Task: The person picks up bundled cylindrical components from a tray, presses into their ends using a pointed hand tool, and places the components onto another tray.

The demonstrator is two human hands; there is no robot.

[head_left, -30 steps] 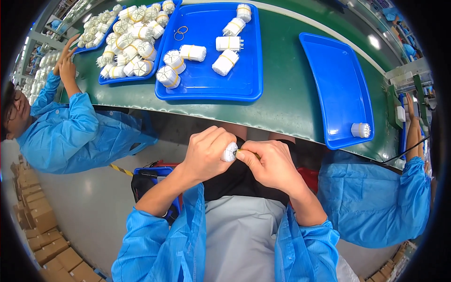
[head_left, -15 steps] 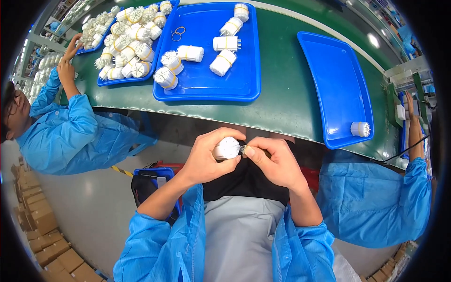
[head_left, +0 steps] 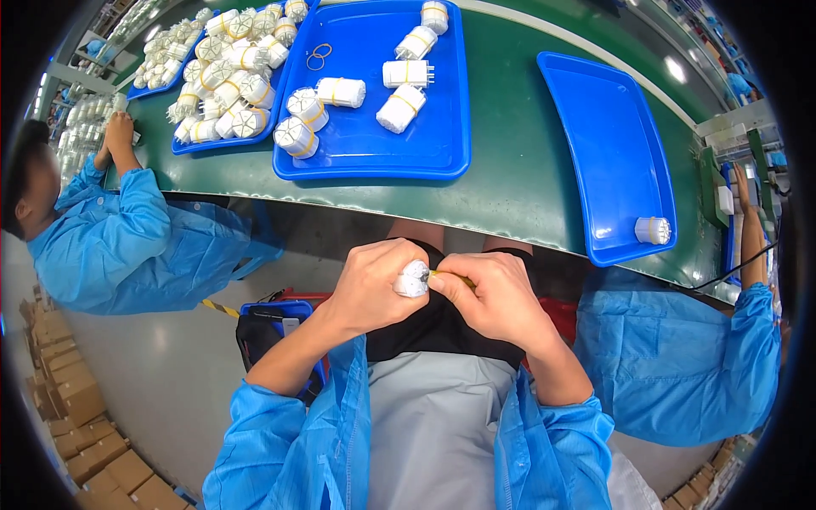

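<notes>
Above my lap, my left hand [head_left: 372, 285] is closed round a short white cylindrical bundle [head_left: 411, 280], its end facing right. My right hand [head_left: 495, 293] meets that end, thumb and forefinger pinching a thin yellow strip [head_left: 467, 280] that looks like a rubber band; most of it is hidden by the fingers. Beyond my hands, the middle blue tray [head_left: 382, 161] holds several white bundles [head_left: 401, 108] with yellow bands round them, and loose rubber bands [head_left: 319, 56] lie in it.
A heaped blue tray [head_left: 212, 147] of banded bundles stands left on the green table [head_left: 501, 187]. The right blue tray [head_left: 608, 153] holds one bundle [head_left: 653, 230]. Co-workers in blue sit left [head_left: 110, 246] and right [head_left: 671, 357]. A dark bag [head_left: 259, 344] is beside my left forearm.
My left hand has rolled over the bundle, covering more of it. The yellow strip now shows at my right fingers, where a small clear piece showed before. The left co-worker's hands have come together.
</notes>
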